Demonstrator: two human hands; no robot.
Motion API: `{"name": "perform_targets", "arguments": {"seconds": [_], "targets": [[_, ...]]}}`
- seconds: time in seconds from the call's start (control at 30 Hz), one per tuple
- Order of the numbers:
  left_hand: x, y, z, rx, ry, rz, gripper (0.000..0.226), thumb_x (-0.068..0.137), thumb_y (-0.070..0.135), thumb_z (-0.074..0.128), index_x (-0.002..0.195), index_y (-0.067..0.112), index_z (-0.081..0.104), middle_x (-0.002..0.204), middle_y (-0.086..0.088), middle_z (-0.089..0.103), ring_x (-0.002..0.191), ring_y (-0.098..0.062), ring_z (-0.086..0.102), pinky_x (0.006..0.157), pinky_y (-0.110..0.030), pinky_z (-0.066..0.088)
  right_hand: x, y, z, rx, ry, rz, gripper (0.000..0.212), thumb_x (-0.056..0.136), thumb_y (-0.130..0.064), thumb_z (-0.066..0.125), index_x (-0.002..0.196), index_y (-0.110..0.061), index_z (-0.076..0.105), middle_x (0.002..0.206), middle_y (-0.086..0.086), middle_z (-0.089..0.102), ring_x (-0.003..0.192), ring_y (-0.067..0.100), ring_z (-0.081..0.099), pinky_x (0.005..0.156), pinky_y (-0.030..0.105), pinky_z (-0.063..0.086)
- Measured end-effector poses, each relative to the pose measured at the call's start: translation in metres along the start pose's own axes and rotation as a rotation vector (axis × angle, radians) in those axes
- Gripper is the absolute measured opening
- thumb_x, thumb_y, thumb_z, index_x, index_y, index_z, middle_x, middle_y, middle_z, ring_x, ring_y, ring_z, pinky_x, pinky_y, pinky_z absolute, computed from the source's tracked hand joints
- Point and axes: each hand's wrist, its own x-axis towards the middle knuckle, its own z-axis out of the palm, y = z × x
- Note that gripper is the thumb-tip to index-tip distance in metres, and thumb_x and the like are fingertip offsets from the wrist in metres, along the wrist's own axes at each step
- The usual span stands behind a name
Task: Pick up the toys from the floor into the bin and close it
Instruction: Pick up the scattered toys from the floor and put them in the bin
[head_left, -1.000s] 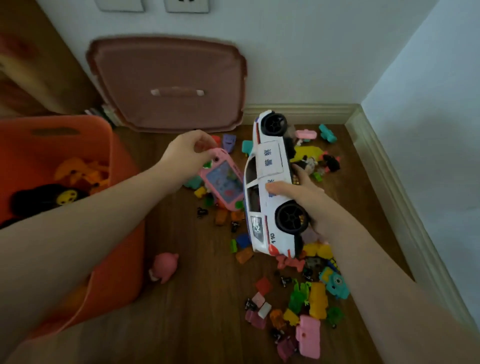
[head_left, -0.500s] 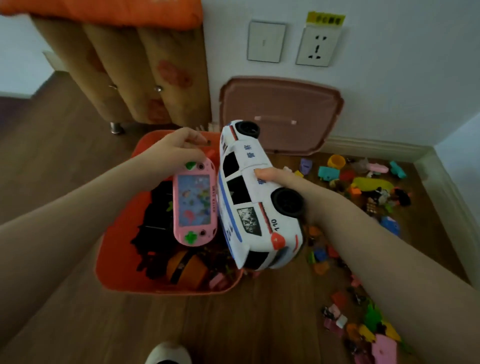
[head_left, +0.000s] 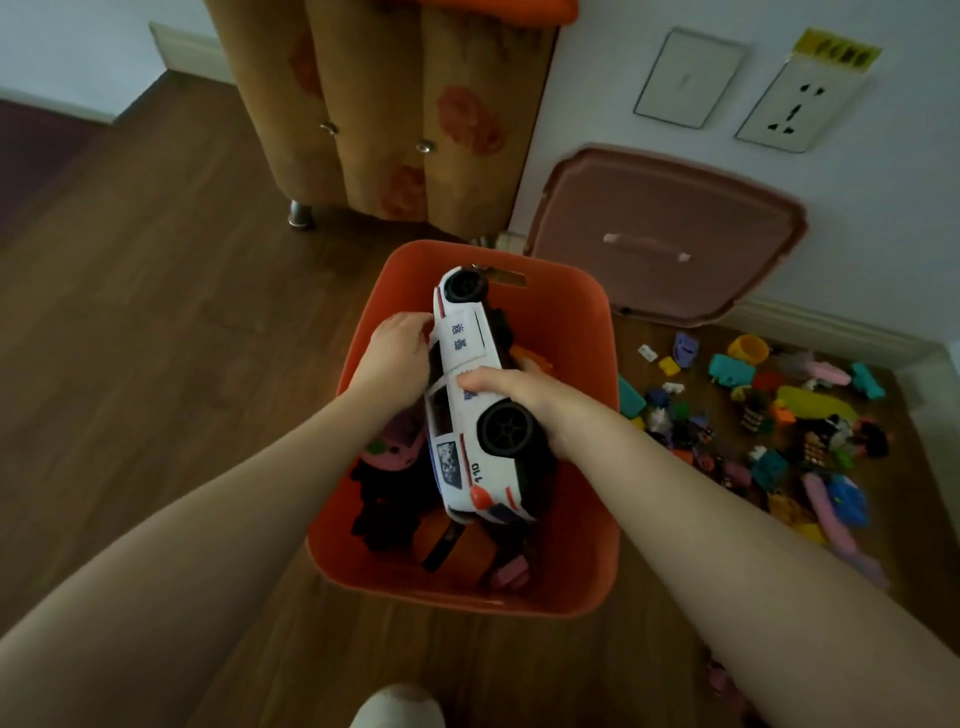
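The orange bin (head_left: 602, 332) stands on the wooden floor in front of me, with dark and orange toys inside. My right hand (head_left: 524, 400) grips a white toy police car (head_left: 467, 343) by its side, and the car is tilted nose-down inside the bin. My left hand (head_left: 400, 353) is in the bin just left of the car, fingers curled. Under this hand and wrist is a pink handheld game toy (head_left: 395, 449), and only its lower end shows. The bin's dusky pink lid (head_left: 665, 234) leans against the wall behind. Several small coloured toys (head_left: 779, 415) lie scattered on the floor to the right.
A brown floral cabinet (head_left: 389, 104) on metal legs stands behind the bin, left of the lid. The wall and its skirting board close off the right side past the toys. My foot (head_left: 397, 706) shows at the bottom edge. Bare wooden floor lies to the left.
Both hands carried the police car and the pink game toy from above the floor pile over to the bin and lowered them into it. My view turned left.
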Motion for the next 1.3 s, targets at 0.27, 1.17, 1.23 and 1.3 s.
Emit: {"name": "perform_targets", "arguments": {"seconds": [0.27, 1.17, 1.23, 1.3], "targets": [[0.001, 0.014, 0.011, -0.268, -0.079, 0.083, 0.046, 0.101, 0.031, 0.029, 0.147, 0.024, 0.026, 0.153, 0.001, 0.027, 0.142, -0.014, 0.019, 0.113, -0.029, 0.012, 0.010, -0.023, -0.039, 0.088, -0.090, 0.000, 0.028, 0.089, -0.027, 0.060, 0.111, -0.011, 0.065, 0.108, 0.011, 0.069, 0.099, 0.027, 0.065, 0.089, 0.038, 0.051], [0.024, -0.010, 0.021, -0.123, 0.098, -0.092, 0.033, 0.098, 0.019, 0.037, 0.121, 0.011, 0.059, 0.130, -0.008, 0.054, 0.119, -0.021, 0.048, 0.103, -0.030, 0.034, 0.060, -0.012, 0.013, -0.388, 0.051, -0.230, 0.057, 0.095, -0.050, 0.039, 0.141, -0.016, 0.041, 0.144, 0.008, 0.041, 0.132, 0.027, 0.039, 0.111, 0.043, 0.031], [0.021, -0.008, 0.019, -0.187, 0.141, -0.151, 0.034, 0.098, 0.023, 0.038, 0.127, 0.014, 0.054, 0.135, -0.006, 0.048, 0.122, -0.021, 0.045, 0.106, -0.036, 0.034, 0.053, -0.001, 0.000, -0.287, 0.035, -0.133, 0.052, 0.098, -0.048, 0.032, 0.139, -0.019, 0.044, 0.139, 0.000, 0.047, 0.128, 0.020, 0.043, 0.108, 0.037, 0.032], [0.015, -0.011, 0.017, -0.262, 0.147, -0.266, 0.045, 0.096, 0.035, 0.043, 0.138, 0.019, 0.040, 0.144, -0.003, 0.035, 0.129, -0.021, 0.038, 0.107, -0.038, 0.035, 0.050, 0.021, -0.012, -0.205, 0.113, 0.019, 0.053, 0.100, -0.045, 0.030, 0.145, -0.018, 0.033, 0.143, 0.001, 0.041, 0.132, 0.020, 0.038, 0.108, 0.034, 0.028]]}}
